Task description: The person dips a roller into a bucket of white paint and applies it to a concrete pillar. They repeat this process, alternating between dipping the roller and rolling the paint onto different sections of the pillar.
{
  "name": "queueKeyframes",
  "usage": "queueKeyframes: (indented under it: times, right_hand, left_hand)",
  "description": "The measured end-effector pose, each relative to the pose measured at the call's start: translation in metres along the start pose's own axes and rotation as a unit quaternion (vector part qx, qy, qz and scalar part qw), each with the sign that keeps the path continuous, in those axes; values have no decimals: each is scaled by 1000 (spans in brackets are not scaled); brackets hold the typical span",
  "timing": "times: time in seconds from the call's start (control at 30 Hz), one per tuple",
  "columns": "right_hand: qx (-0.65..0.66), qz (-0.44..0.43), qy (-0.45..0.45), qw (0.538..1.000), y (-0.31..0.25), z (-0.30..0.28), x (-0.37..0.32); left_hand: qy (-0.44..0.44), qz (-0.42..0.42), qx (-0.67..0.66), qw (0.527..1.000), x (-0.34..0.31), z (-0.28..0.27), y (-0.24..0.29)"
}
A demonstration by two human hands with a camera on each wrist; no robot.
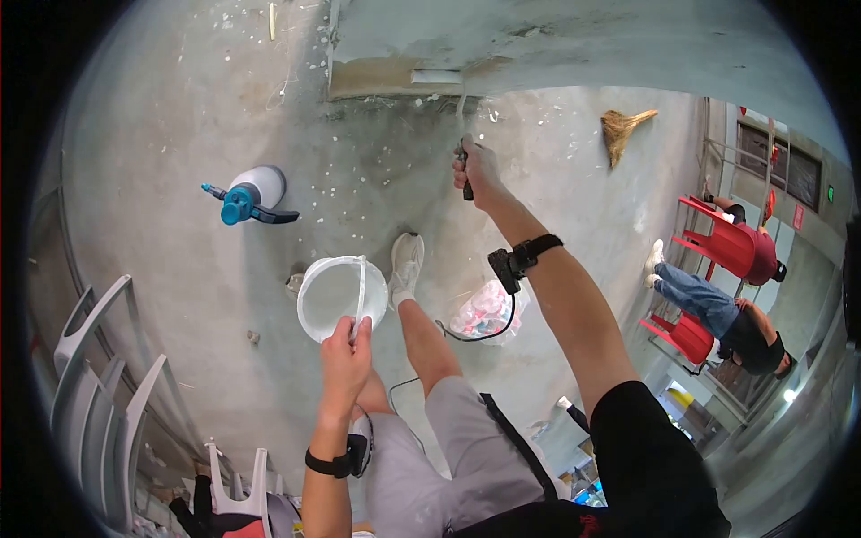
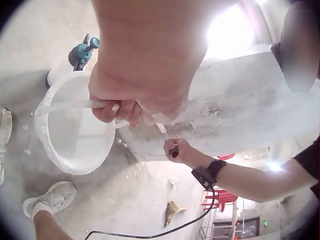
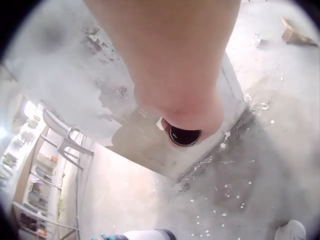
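My left hand [image 1: 348, 345] grips the thin handle of a white bucket [image 1: 308, 309] and holds it above the concrete floor. In the left wrist view the fingers [image 2: 120, 111] curl round that handle, with the bucket [image 2: 55, 150] hanging below them. My right hand [image 1: 480, 170] is stretched out ahead and grips a dark-handled scraper [image 1: 466, 190]. Its pale blade reaches the patchy foot of a grey wall [image 1: 538, 40]. From the right wrist, only the round dark handle end [image 3: 184, 135] shows under the hand. The blade is hidden there.
A teal and white spray bottle [image 1: 251, 197] lies on the floor to the left. A straw broom [image 1: 628, 125] lies at the right, a plastic bag [image 1: 489, 309] by my leg. White chairs [image 1: 99, 386] stand at left. Red chairs [image 1: 731, 242] and a seated person [image 1: 717, 309] are at right.
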State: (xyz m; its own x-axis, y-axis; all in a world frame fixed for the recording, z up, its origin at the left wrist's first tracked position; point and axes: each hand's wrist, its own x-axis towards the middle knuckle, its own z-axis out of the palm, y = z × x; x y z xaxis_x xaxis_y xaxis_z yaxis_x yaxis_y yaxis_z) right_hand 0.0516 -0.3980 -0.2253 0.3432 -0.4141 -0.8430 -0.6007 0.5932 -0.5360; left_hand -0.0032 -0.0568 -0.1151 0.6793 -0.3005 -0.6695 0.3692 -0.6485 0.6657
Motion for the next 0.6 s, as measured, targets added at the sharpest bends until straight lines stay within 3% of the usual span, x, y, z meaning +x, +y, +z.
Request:
queueKeyframes:
  times: [0.3,0.43,0.6]
  right_hand:
    - [-22,-40,-53,998,-69,-34,-126]
    - [-13,23,-82,996,-57,-21,-74]
    - [-23,49,-42,998,-18,8,28]
  left_hand:
    - [24,-9,-6,1000,-4,-7,-7]
    - [27,2,8,1000,-4,-5,-10]
    - [23,-7,3,1000,-3,-1,-11]
